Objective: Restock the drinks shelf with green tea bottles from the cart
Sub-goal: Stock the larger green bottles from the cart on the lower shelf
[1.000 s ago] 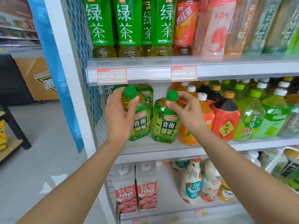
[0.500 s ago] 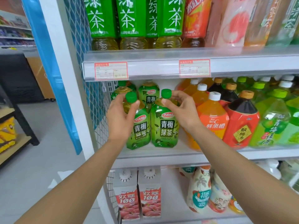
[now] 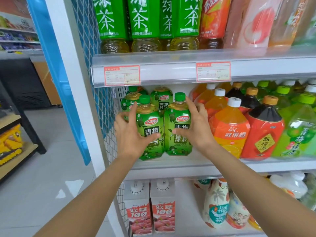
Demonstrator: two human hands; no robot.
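Two squat green tea bottles with green caps stand side by side at the left end of the middle shelf (image 3: 171,168). My left hand (image 3: 130,135) wraps the left bottle (image 3: 150,122) from its left side, thumb across the label. My right hand (image 3: 196,127) wraps the right bottle (image 3: 177,120) from its right side, thumb on the label. Both bottles are upright with their bases on the shelf and their sides touching. Two more of the same bottles (image 3: 161,98) stand behind them. The cart is out of view.
Orange juice bottles (image 3: 229,129) and a red plum drink (image 3: 263,134) crowd close on the right. A wire mesh side panel (image 3: 106,117) closes the shelf on the left. Tall green tea bottles (image 3: 143,23) fill the shelf above, juice cartons (image 3: 150,211) the one below.
Both hands have slid down from the bottle caps to the bottle bodies. The two bottles now stand on the shelf, closer together and further in.
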